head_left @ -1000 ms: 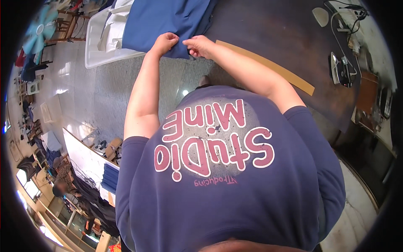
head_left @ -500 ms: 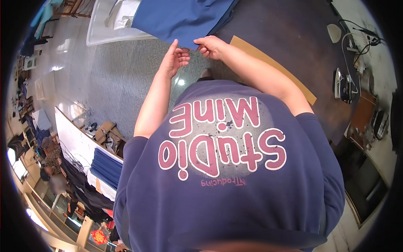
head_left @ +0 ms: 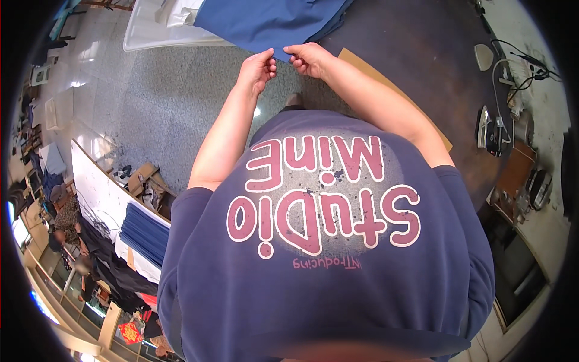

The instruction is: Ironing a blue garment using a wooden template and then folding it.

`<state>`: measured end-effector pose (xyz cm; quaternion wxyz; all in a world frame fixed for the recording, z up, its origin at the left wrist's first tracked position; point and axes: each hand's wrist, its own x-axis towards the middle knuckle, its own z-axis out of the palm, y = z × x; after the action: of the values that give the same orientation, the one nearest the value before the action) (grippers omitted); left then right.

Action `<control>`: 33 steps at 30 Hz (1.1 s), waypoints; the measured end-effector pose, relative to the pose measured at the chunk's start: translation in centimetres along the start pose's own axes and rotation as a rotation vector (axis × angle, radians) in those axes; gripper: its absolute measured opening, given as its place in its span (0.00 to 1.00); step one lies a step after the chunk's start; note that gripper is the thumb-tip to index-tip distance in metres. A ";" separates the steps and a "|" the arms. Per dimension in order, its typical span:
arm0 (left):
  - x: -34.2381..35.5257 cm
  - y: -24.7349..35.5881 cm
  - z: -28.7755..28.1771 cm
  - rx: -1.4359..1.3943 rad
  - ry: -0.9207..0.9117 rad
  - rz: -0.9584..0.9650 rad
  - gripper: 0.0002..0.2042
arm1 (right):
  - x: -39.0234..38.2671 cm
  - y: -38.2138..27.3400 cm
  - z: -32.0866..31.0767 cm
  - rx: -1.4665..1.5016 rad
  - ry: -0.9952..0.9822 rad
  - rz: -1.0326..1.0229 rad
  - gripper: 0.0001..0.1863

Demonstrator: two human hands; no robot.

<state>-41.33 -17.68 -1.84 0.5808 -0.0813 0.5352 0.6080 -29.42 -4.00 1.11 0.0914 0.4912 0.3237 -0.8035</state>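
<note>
A large piece of blue fabric [head_left: 265,24] lies at the top of the view, partly over a dark table [head_left: 392,54], with its near corner hanging toward me. My left hand [head_left: 258,70] pinches the fabric's near edge between thumb and fingers. Close beside it, my right hand [head_left: 306,59] grips the same edge, thumb on top. A short stretch of cloth shows between the two hands. The fabric's far part runs out of the picture.
A white plastic bin [head_left: 151,36] stands left of the fabric. A tan strip [head_left: 362,69] lies along the table beside my right forearm. Irons [head_left: 490,130] with cords rest at the right. At the left, a white table [head_left: 99,187] bears stacked blue cloth [head_left: 145,232]; people are beyond.
My left hand has closed from open fingers onto the fabric's edge, moving up and right toward my right hand. My right hand has shifted slightly up and right with the cloth.
</note>
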 end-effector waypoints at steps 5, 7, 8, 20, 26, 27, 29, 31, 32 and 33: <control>-0.7 0.1 0.5 0.001 -0.008 -0.022 0.10 | 0.2 0.3 -0.1 0.024 -0.028 -0.003 0.15; -1.0 0.4 0.7 0.012 -0.030 -0.050 0.11 | 0.0 0.3 -0.1 0.018 -0.024 0.002 0.15; -1.1 0.4 0.8 0.061 -0.054 -0.052 0.11 | 0.0 0.3 -0.1 0.011 -0.019 0.008 0.14; 0.1 0.8 0.6 0.114 -0.118 -0.015 0.10 | -0.3 0.1 -0.3 0.034 -0.051 -0.035 0.14; 6.0 5.6 -3.8 -0.240 0.279 0.410 0.10 | -1.4 -0.3 -0.4 0.091 -0.091 -0.028 0.16; 6.7 6.9 -4.4 -0.245 0.284 0.426 0.10 | -1.5 -0.4 -0.6 0.080 -0.103 -0.034 0.16; 7.8 9.1 -6.0 -0.288 0.392 0.537 0.08 | -1.5 -0.2 -1.0 0.058 -0.066 -0.021 0.15; 8.4 10.6 -6.4 -0.270 0.416 0.578 0.08 | -1.8 0.2 -1.6 0.075 -0.063 -0.025 0.16; 8.4 11.0 -6.5 -0.231 0.433 0.622 0.07 | -1.9 0.5 -1.9 0.099 -0.055 -0.019 0.17; 8.2 11.6 -6.7 -0.193 0.456 0.671 0.07 | -1.8 0.5 -1.9 0.090 -0.067 -0.023 0.17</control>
<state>-56.67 -14.71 -4.09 0.2070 -0.0891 0.5874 0.7773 -26.85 -3.58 1.86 0.0707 0.4640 0.2896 -0.8341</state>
